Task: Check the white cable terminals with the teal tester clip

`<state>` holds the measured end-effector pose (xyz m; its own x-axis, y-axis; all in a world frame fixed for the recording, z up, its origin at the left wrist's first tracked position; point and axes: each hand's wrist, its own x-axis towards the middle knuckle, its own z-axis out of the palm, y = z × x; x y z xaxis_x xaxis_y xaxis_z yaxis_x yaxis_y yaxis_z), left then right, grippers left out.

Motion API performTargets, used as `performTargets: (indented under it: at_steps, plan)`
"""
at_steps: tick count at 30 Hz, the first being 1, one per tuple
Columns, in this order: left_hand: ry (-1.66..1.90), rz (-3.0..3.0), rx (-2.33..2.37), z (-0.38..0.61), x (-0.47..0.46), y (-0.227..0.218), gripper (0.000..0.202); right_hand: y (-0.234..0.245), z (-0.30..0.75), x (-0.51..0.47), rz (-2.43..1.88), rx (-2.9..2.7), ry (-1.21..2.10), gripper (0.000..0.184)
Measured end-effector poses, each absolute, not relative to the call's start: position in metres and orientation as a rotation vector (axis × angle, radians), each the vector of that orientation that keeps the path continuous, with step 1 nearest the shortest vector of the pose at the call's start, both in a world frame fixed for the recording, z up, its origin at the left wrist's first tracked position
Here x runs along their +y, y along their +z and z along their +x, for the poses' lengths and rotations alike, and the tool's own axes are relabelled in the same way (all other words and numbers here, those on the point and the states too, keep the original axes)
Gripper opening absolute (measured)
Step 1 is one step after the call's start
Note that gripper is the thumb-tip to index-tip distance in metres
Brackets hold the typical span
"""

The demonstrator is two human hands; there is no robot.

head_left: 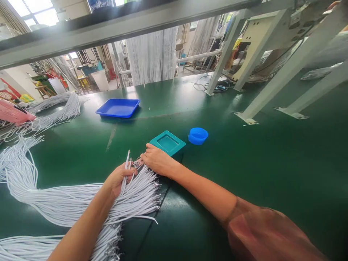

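A thick bundle of white cables [136,195] lies across the green table [244,163], its ends fanned out toward the middle. My left hand [118,177] is closed round a few cable ends that stick up between its fingers. My right hand [156,159] rests on the cable ends just right of it, fingers curled and pinching at something small I cannot make out. A teal square tray [168,143] sits right behind my right hand.
A small blue round cup [198,135] stands right of the teal tray. A blue rectangular tray [118,108] lies farther back. More white cable bundles [51,112] lie at the left. White metal frame legs [246,117] stand on the table at the right.
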<state>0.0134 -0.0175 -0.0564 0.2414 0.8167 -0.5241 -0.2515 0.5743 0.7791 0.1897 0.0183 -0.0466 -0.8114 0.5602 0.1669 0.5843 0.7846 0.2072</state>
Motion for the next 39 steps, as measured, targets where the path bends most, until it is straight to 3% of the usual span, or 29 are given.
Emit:
performTargets:
  at_steps: [7,12,17,26,31,39]
  plan:
    - [0.781,0.632,1.062,0.011,-0.014,-0.061,0.022,-0.044,0.195,0.020,-0.949,-2.847,-0.214,0.018]
    - [0.800,0.610,1.075,0.013,-0.015,-0.058,0.024,-0.042,0.212,0.028,-1.208,-2.525,-0.140,0.041]
    - [0.815,0.572,1.088,0.014,-0.017,-0.055,0.025,-0.052,0.215,0.033,-1.536,-2.355,-0.142,0.049]
    - [0.886,0.620,0.996,0.001,-0.033,-0.039,0.035,-0.049,0.215,0.034,-1.518,-2.344,-0.005,0.045]
    - [0.880,0.657,0.986,0.000,-0.037,-0.035,0.025,-0.039,0.211,0.028,-1.413,-2.288,0.086,0.040]
    - [0.773,0.757,1.030,-0.001,-0.039,-0.029,0.024,-0.015,0.196,0.006,-1.074,-2.149,0.513,0.021]
